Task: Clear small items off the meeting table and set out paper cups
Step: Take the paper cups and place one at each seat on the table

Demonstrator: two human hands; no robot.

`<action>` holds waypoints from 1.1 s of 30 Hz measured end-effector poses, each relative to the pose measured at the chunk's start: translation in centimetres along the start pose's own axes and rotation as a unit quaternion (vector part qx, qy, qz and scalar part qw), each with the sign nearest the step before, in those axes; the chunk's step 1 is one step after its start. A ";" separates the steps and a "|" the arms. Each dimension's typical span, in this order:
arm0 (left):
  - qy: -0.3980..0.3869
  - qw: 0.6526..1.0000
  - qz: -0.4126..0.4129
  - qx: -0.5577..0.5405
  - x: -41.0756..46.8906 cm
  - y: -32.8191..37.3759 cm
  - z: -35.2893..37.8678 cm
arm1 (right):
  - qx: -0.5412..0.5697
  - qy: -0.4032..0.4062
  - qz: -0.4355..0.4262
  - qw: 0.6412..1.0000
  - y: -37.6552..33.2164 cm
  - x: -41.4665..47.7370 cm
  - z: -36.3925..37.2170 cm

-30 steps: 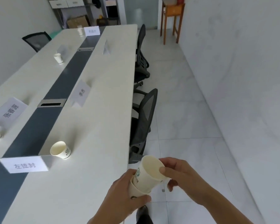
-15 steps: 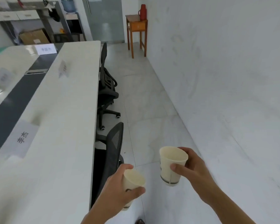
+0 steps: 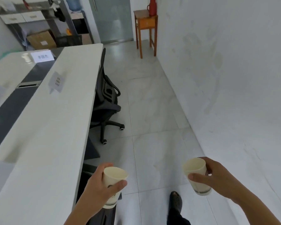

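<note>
My left hand (image 3: 97,184) grips a cream paper cup (image 3: 113,181) upright, low in the view, just right of the table's near edge. My right hand (image 3: 216,177) holds a second paper cup (image 3: 196,171) upright over the tiled floor, well apart from the first. Both cups look empty. The long white meeting table (image 3: 55,127) runs along my left, with a dark strip (image 3: 15,101) down its middle and white name cards (image 3: 57,82) standing on it.
A black office chair (image 3: 107,101) is pushed under the table's right side, and another dark chair back sits just below my left hand. A wooden side table (image 3: 146,30) with a red flask (image 3: 152,6) stands at the far wall. My foot (image 3: 175,198) is on the tiled aisle.
The two stacked cups have been pulled apart, one in each hand, and my hands have spread wider. The view has moved forward along the aisle beside the table.
</note>
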State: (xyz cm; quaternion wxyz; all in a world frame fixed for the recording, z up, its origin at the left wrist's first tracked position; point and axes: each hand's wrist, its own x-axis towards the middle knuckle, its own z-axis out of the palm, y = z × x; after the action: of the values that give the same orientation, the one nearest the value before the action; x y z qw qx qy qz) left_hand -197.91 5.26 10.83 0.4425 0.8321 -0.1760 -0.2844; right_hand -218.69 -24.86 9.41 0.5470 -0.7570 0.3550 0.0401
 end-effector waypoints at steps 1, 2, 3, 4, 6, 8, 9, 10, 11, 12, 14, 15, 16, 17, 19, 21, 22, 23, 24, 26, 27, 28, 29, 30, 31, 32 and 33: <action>0.004 1.000 -0.005 0.003 1.2 0.7 0.2 | -0.007 -0.001 -0.008 1.000 -0.7 2.0 -0.8; 0.006 1.000 -0.011 0.011 2.8 1.5 0.4 | -0.017 -0.011 -0.017 1.000 -1.6 4.5 -1.7; 0.007 1.000 -0.015 0.021 4.3 2.5 0.6 | -0.027 -0.023 -0.026 0.999 -2.8 6.8 -2.5; 0.011 0.999 -0.015 0.027 5.6 3.6 0.7 | -0.035 -0.035 -0.037 0.998 -4.1 9.0 -3.1; 0.040 0.999 -0.022 0.024 8.2 5.7 0.7 | -0.048 -0.064 -0.060 0.995 -7.2 14.2 -4.4; 0.075 0.996 -0.045 0.023 9.6 6.5 0.4 | -0.085 -0.100 -0.087 0.988 -10.5 18.6 -4.7; 0.095 0.994 -0.060 0.008 9.8 6.6 0.1 | -0.094 -0.121 -0.101 0.983 -12.0 20.4 -4.5; 0.117 0.990 -0.077 -0.010 10.1 6.4 -0.4 | -0.095 -0.137 -0.113 0.979 -13.3 22.2 -4.1; 0.138 0.985 -0.097 -0.024 10.3 6.1 -0.8 | -0.095 -0.151 -0.124 0.976 -14.6 23.9 -3.6; 0.157 0.980 -0.119 -0.035 10.6 5.7 -1.3 | -0.099 -0.166 -0.134 0.972 -15.8 25.4 -3.0; 0.199 0.966 -0.154 -0.054 11.5 4.7 -2.6 | -0.112 -0.205 -0.148 0.961 -18.1 28.3 -1.3; 0.222 0.959 -0.166 -0.063 12.1 4.1 -3.3 | -0.118 -0.226 -0.153 0.955 -19.1 29.8 -0.4; 0.244 0.952 -0.174 -0.071 12.9 3.6 -4.1 | -0.124 -0.244 -0.158 0.949 -20.2 31.1 0.5; 0.263 0.945 -0.178 -0.079 13.7 3.2 -4.9 | -0.129 -0.262 -0.162 0.943 -21.3 32.3 1.4; 0.292 0.934 -0.181 -0.097 15.8 2.6 -6.7 | -0.143 -0.292 -0.170 0.930 -23.8 34.5 3.0; 0.303 0.929 -0.182 -0.112 18.1 2.6 -8.5 | -0.158 -0.318 -0.177 0.918 -26.7 36.5 4.2; 0.308 0.927 -0.177 -0.121 19.4 3.0 -9.6 | -0.159 -0.326 -0.182 0.914 -28.2 37.5 4.7; 0.310 0.926 -0.172 -0.128 20.7 3.4 -10.9 | -0.157 -0.327 -0.189 0.913 -29.7 38.6 5.3; 0.311 0.926 -0.167 -0.133 21.8 3.8 -12.1 | -0.156 -0.323 -0.193 0.913 -31.0 39.8 6.0; 0.312 0.925 -0.157 -0.148 23.5 4.3 -14.4 | -0.155 -0.324 -0.193 0.913 -33.4 41.9 7.6; 0.319 0.922 -0.154 -0.158 23.9 4.4 -15.5 | -0.156 -0.334 -0.191 0.910 -34.3 42.8 8.6; 0.330 0.917 -0.154 -0.164 24.2 4.4 -16.5 | -0.158 -0.351 -0.188 0.904 -35.1 43.5 9.8; 0.342 0.911 -0.159 -0.166 24.4 4.2 -17.4 | -0.165 -0.372 -0.184 0.895 -35.9 44.2 11.1; 0.355 0.904 -0.168 -0.170 24.5 3.9 -18.2 | -0.176 -0.395 -0.179 0.884 -36.7 44.9 12.5; 0.371 0.894 -0.180 -0.176 24.4 3.4 -18.9 | -0.187 -0.417 -0.176 0.872 -37.5 45.7 14.0; 0.389 0.882 -0.194 -0.183 24.2 2.7 -19.4 | -0.198 -0.439 -0.176 0.859 -38.4 46.6 15.7; 0.409 0.868 -0.209 -0.190 24.0 2.1 -19.9 | -0.211 -0.459 -0.178 0.844 -39.3 47.6 17.5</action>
State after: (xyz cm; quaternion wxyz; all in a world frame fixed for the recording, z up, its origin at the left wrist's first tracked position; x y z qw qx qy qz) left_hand -166.89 3.70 13.81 0.5547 0.7910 0.2562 -0.0330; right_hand -154.63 -27.54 12.50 0.4722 -0.7997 -0.0946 0.3585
